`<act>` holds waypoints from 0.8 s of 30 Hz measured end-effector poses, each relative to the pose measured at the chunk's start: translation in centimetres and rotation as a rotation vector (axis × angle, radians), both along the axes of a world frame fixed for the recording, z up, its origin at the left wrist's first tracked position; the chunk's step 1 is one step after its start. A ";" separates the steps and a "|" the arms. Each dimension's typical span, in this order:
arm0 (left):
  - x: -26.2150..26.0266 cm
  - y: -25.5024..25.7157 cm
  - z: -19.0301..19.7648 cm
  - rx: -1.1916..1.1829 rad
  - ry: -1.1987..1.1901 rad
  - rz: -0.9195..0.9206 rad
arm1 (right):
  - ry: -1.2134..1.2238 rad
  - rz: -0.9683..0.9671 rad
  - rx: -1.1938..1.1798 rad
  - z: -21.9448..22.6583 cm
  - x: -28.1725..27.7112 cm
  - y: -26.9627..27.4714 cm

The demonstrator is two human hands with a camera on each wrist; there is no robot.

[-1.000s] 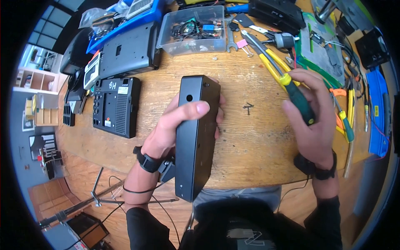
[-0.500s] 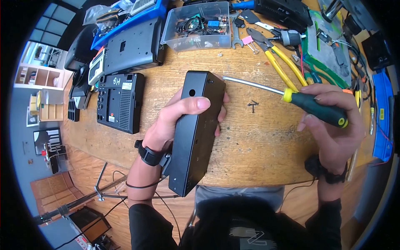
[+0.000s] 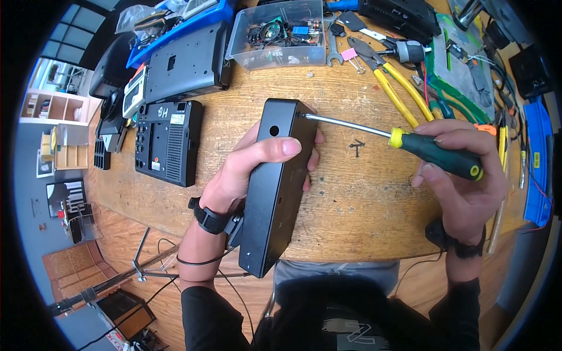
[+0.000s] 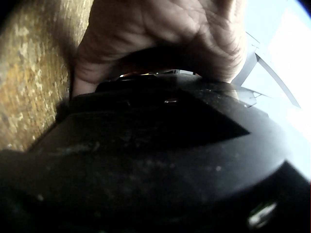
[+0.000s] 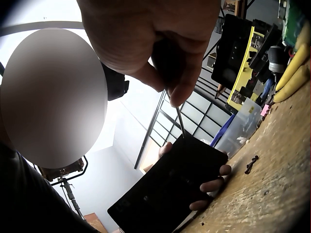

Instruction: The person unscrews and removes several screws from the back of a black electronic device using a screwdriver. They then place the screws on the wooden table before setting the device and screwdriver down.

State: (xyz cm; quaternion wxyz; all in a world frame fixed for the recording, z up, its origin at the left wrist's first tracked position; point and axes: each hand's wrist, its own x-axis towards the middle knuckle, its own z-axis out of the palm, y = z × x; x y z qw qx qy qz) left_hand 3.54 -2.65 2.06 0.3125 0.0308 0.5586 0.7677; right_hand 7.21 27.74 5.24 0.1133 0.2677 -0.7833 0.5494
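Observation:
In the head view a long black box (image 3: 266,193) is tilted up on edge, gripped by the left hand (image 3: 246,167), whose thumb lies across its narrow face beside a round hole. The right hand (image 3: 468,175) holds a screwdriver by its green and yellow handle (image 3: 439,153). The metal shaft (image 3: 351,127) points left, its tip at a hole near the box's upper right corner. The right wrist view shows the shaft (image 5: 180,119) meeting the top edge of the dark box (image 5: 170,189), left fingers (image 5: 212,185) around its side. Several small screws (image 3: 356,146) lie on the table.
Yellow-handled cutters (image 3: 404,93), a wrench (image 3: 333,50) and a clear bin of parts (image 3: 278,55) stand beyond the hands. Black devices (image 3: 168,143) are at the left. A green-edged board (image 3: 462,70) and a blue tray (image 3: 535,169) are at the right.
The screwdriver has swung from pointing up and away to pointing left, and its tip has come onto the box's corner hole. The right hand moved right and turned; the box tilted slightly.

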 end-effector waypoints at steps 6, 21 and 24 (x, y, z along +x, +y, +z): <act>-0.1 -0.1 -0.2 0.028 0.001 -0.006 | -0.083 -0.093 -0.105 -0.2 0.3 -0.8; 0.0 0.0 -0.2 0.045 -0.014 0.006 | 0.133 0.034 0.096 -0.4 -0.6 0.5; 0.1 0.0 -0.1 0.013 0.002 0.002 | 0.035 -0.071 0.049 -0.4 -0.4 0.1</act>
